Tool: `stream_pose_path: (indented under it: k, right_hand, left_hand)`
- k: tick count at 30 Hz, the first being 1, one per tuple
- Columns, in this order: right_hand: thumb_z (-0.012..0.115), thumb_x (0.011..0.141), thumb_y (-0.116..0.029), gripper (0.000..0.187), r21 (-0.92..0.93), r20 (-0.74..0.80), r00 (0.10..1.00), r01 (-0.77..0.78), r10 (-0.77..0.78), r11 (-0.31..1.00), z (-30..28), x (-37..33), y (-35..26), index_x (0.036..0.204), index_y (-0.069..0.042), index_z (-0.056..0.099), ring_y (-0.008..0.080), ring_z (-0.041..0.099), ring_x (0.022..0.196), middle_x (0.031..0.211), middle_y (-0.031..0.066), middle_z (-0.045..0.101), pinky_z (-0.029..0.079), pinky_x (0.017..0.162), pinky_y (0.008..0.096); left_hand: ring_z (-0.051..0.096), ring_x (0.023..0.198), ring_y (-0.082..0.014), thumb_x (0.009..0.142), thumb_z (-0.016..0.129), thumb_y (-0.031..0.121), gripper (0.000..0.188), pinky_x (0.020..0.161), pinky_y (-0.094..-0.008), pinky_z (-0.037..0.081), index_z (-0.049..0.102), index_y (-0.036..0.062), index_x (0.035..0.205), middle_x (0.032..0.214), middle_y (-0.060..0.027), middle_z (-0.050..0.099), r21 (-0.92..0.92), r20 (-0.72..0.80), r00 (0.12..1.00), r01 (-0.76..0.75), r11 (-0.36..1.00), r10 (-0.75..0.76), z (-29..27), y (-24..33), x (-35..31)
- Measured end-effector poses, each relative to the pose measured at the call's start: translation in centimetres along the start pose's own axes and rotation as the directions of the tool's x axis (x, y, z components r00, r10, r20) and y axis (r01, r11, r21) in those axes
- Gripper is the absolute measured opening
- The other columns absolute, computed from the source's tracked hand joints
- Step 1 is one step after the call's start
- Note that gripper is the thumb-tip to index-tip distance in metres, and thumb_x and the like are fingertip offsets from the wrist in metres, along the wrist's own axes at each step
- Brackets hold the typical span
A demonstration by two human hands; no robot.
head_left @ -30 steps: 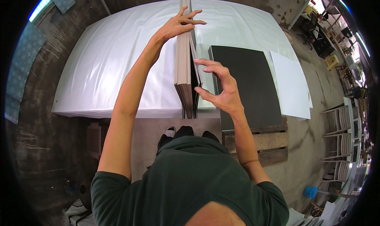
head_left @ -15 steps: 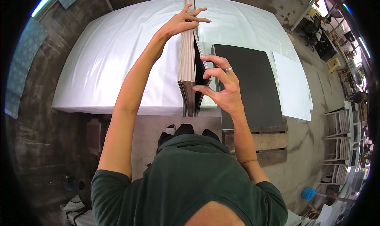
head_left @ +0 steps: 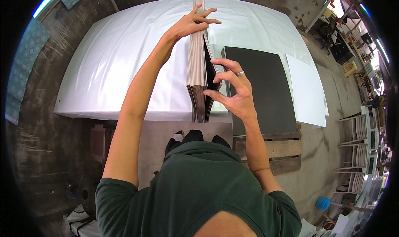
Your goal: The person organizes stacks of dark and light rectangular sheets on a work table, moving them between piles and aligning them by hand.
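Upright board stack (head_left: 196, 64) on the white-covered surface (head_left: 124, 73): I have the left hand (head_left: 188, 26), fingers spread, at its far top edges, and the right hand (head_left: 237, 88), thumb and fingers apart, at its parted near right side, beside a black panel (head_left: 262, 87).

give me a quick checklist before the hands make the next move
1. Board stack upright: ok, standing on edge.
2. Left hand on stack: ok, toward the far end.
3. Stack closed tight: not ok, its right side gapes at the near end.
4. Right hand free of jewellery: not ok, ring worn.
5. Right grip firm: cannot tell.
6. White sheet clear of stack: ok, right of the black panel.
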State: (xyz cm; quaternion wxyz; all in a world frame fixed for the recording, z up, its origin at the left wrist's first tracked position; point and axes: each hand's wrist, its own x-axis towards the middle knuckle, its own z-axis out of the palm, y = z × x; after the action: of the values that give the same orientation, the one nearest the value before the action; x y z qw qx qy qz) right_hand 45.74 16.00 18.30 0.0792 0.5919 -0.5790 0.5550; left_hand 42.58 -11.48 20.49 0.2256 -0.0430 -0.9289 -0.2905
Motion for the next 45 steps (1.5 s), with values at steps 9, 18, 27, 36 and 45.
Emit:
stream_pose_path:
  k: [9, 18, 27, 36, 45]
  right_hand:
    - [0.079, 0.064, -0.005, 0.031, 0.061, -0.003, 0.999, -0.036, 0.036, 0.997, -0.1, 0.1, -0.6, 0.085, -0.007, 0.057, 0.023, 0.056, 0.103, 0.12, 0.0098, 0.057, 0.048, 0.081, 0.0328]
    - [0.083, 0.059, -0.009, 0.038, -0.022, 0.042, 0.996, 0.075, -0.074, 0.997, -0.3, 0.2, -0.4, 0.088, -0.007, 0.059, 0.0215, 0.057, 0.097, 0.121, 0.0091, 0.055, 0.049, 0.079, 0.0315]
    - [0.083, 0.061, -0.014, 0.036, -0.016, -0.002, 0.998, -0.061, 0.061, 0.998, 0.8, -0.2, -0.5, 0.082, -0.008, 0.054, 0.0276, 0.053, 0.108, 0.12, 0.0066, 0.052, 0.047, 0.083, 0.0383]
    - [0.084, 0.06, -0.01, 0.037, -0.073, -0.036, 0.998, 0.039, -0.042, 0.997, 0.6, 0.0, -0.5, 0.083, -0.008, 0.055, 0.0193, 0.057, 0.091, 0.119, 0.0087, 0.056, 0.05, 0.069, 0.0287]
    - [0.084, 0.06, -0.009, 0.037, -0.065, -0.037, 0.998, 0.055, -0.058, 0.996, 0.7, 0.1, -0.4, 0.083, -0.008, 0.056, 0.0207, 0.056, 0.095, 0.118, 0.009, 0.057, 0.05, 0.069, 0.0291]
  left_hand:
    - [0.008, 0.142, -0.0337, 0.076, 0.051, 0.032, 0.04, 0.111, -0.0601, 0.014, 0.068, 0.0302, 0.112, 0.146, 0.0028, 0.037, -0.007, 0.007, 1.0, -0.021, 1.0, 0.021, -0.1, -0.1, 0.0]
    - [0.008, 0.142, -0.0351, 0.076, 0.05, 0.034, 0.042, 0.111, -0.0604, 0.013, 0.067, 0.0303, 0.113, 0.146, 0.0021, 0.037, 0.022, 0.007, 1.0, -0.019, 1.0, 0.019, -0.2, -0.3, -0.1]
    - [0.007, 0.142, -0.0352, 0.076, 0.05, 0.033, 0.041, 0.111, -0.0601, 0.014, 0.067, 0.0313, 0.114, 0.146, 0.004, 0.036, 0.031, 0.003, 1.0, -0.012, 0.999, 0.012, -0.2, -0.4, 0.0]
    - [0.007, 0.142, -0.0358, 0.075, 0.05, 0.033, 0.042, 0.111, -0.0605, 0.013, 0.067, 0.0311, 0.114, 0.146, 0.0023, 0.036, 0.016, 0.02, 1.0, -0.019, 1.0, 0.019, -0.3, -0.6, 0.0]
    - [0.007, 0.142, -0.0355, 0.075, 0.05, 0.034, 0.043, 0.111, -0.0603, 0.012, 0.067, 0.0302, 0.114, 0.146, 0.0016, 0.037, -0.002, 0.027, 1.0, -0.012, 1.0, 0.012, -0.6, -0.5, -0.3]
